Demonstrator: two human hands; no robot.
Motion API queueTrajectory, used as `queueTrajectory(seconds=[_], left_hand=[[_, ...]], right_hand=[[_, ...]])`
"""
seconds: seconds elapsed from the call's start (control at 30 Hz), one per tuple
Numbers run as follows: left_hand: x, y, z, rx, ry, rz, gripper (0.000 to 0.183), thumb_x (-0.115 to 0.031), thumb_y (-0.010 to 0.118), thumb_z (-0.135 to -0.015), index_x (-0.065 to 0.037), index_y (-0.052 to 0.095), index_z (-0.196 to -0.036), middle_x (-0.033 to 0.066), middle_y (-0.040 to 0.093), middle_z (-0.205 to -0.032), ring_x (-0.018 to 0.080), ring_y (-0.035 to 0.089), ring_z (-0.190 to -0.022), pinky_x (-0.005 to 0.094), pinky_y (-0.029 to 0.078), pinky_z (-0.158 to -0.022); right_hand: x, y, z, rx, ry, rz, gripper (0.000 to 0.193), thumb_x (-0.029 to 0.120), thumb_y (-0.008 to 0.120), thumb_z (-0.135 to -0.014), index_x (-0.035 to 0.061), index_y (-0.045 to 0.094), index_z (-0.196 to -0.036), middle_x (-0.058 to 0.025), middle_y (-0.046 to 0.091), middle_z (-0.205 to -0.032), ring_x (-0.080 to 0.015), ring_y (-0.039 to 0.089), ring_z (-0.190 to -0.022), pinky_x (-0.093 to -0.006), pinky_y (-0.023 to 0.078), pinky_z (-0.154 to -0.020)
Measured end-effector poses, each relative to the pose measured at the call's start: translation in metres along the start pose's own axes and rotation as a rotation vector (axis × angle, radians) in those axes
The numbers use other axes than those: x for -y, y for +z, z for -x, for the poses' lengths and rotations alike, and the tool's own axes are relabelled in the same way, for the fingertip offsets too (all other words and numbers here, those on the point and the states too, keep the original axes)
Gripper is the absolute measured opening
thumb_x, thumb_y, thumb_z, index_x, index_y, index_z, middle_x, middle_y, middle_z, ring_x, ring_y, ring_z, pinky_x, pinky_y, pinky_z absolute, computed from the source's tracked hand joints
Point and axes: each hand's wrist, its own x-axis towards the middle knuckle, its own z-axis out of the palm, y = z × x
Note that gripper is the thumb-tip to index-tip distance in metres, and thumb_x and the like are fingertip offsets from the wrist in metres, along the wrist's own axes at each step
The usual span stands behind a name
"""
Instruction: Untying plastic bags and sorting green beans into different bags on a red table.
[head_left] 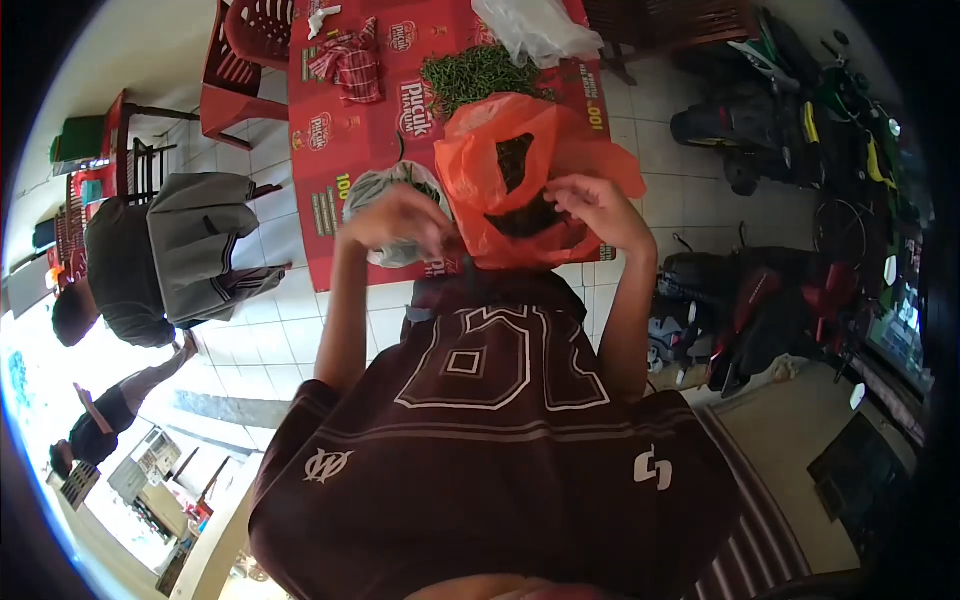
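Note:
My left hand point(400, 220) is over a pale plastic bag point(375, 190) with something green in it; its fingers are smeared by motion, so I cannot tell what they hold. An orange plastic bag point(480, 160) lies at the table's near edge, its mouth gaping over dark contents point(525, 218). At the right side of that opening is my right hand point(605, 212), thumb and fingers drawn together; anything between them is too small to make out. Beyond the orange bag lies a heap of thin green stalks or beans point(475, 78).
A red printed cloth covers the table point(370, 130). On it lie a red checked cloth point(355, 65) and a clear plastic bag point(540, 30). Red chairs point(225, 85) stand at the left, where a person point(125, 260) sits. Motorbikes point(770, 310) are parked at the right.

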Motion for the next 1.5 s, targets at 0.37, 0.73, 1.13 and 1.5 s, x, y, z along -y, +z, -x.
queueTrajectory(seconds=[0.37,0.73,1.13,1.5], left_hand=[[0.187,-0.162,-0.104,-1.395,-0.206,-1.014,0.037,-0.035,0.079,-0.082,-0.004,0.067,-0.099,0.0187,0.073,-0.096,0.0406,0.070,-0.093,0.0528,0.055,-0.079],[0.095,0.017,-0.051,-1.678,0.616,-0.253,0.011,-0.009,0.070,-0.088,0.000,0.065,-0.089,0.0021,0.064,-0.073,0.0096,0.054,-0.067,0.0281,0.047,-0.066],[0.022,0.130,-0.097,-0.974,0.405,-0.424,0.021,-0.012,0.079,-0.085,0.001,0.068,-0.097,0.0056,0.071,-0.087,0.0132,0.063,-0.065,0.0276,0.050,-0.063],[0.152,0.003,0.031,-1.571,-0.200,-1.082,0.059,-0.025,0.086,-0.070,-0.009,0.059,-0.120,0.0147,0.058,-0.114,0.0338,0.061,-0.108,0.0460,0.053,-0.085]], right_hand=[[0.007,0.012,-0.011,0.041,0.023,0.079,0.036,0.022,0.059,-0.103,0.0003,0.061,-0.132,-0.0055,0.072,-0.115,-0.0096,0.064,-0.092,-0.0262,0.050,-0.080],[-0.015,0.009,-0.007,0.013,0.039,0.038,0.032,0.018,0.059,-0.103,-0.0013,0.063,-0.128,-0.0105,0.073,-0.110,-0.0134,0.067,-0.092,-0.0298,0.054,-0.084],[-0.012,-0.005,-0.001,-0.251,-0.279,-0.118,0.019,0.019,0.064,-0.101,0.0009,0.069,-0.106,-0.0054,0.073,-0.099,-0.0120,0.069,-0.086,-0.0249,0.053,-0.073],[-0.044,0.209,-0.119,0.255,-0.354,0.230,0.043,0.027,0.078,-0.087,0.0006,0.062,-0.117,-0.0153,0.069,-0.110,-0.0262,0.069,-0.097,-0.0392,0.055,-0.082]])
